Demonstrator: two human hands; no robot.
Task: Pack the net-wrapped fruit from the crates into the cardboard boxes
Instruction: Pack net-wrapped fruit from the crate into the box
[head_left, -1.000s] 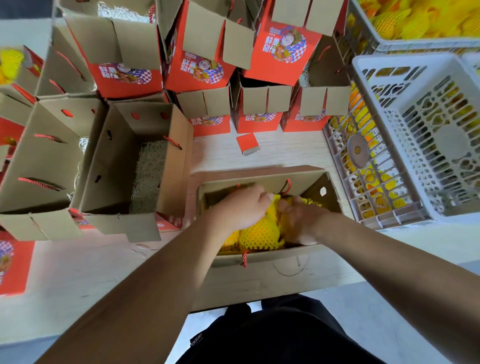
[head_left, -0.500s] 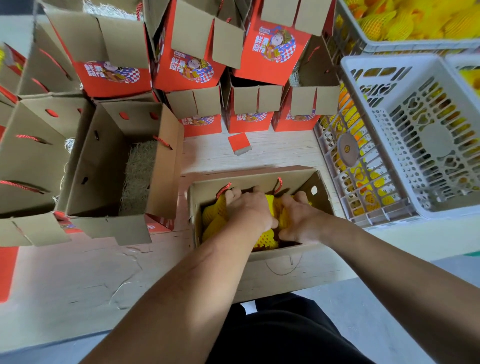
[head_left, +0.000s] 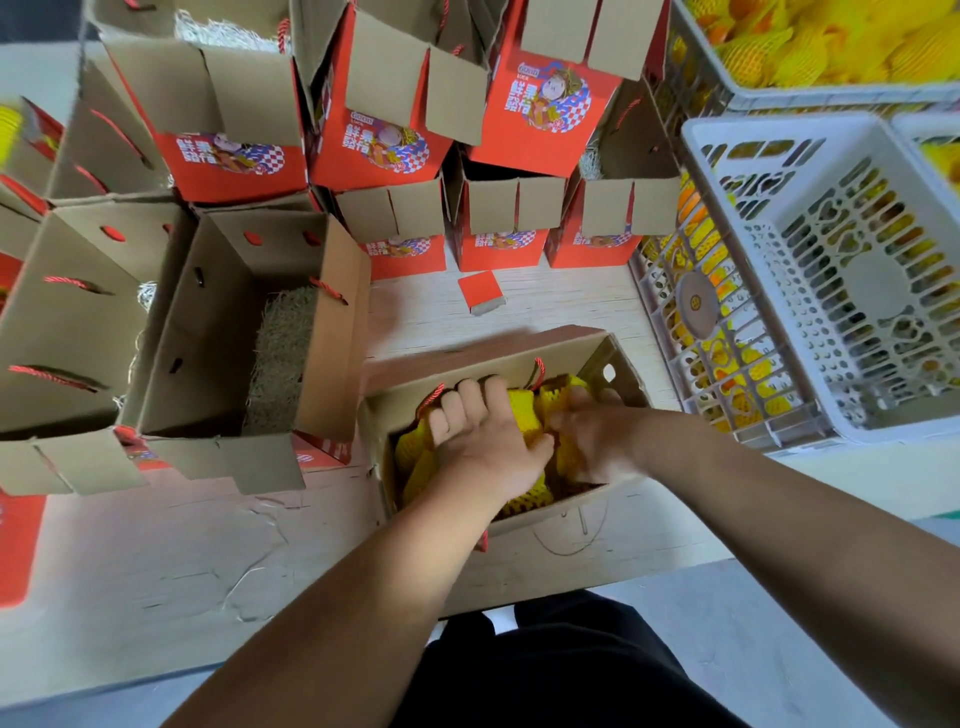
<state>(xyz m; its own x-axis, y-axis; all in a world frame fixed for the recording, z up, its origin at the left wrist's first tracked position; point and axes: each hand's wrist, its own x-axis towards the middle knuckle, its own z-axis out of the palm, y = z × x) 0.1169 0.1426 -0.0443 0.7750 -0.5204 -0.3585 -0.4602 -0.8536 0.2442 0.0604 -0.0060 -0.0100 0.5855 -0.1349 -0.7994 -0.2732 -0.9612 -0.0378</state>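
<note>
Head view: net-wrapped fruit is sitting inside the open cardboard box at the table's near edge. Left hand is pressing down on it, fingers spread wide; right hand is blurred, so I cannot tell its grip. Likely seating the fruit snugly. White crate is standing at the right edge.

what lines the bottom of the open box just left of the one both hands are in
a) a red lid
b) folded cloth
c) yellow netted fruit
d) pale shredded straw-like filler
d: the open box left of the box being packed shows only a bed of pale shredded filler on its floor, with no fruit in it.
</note>
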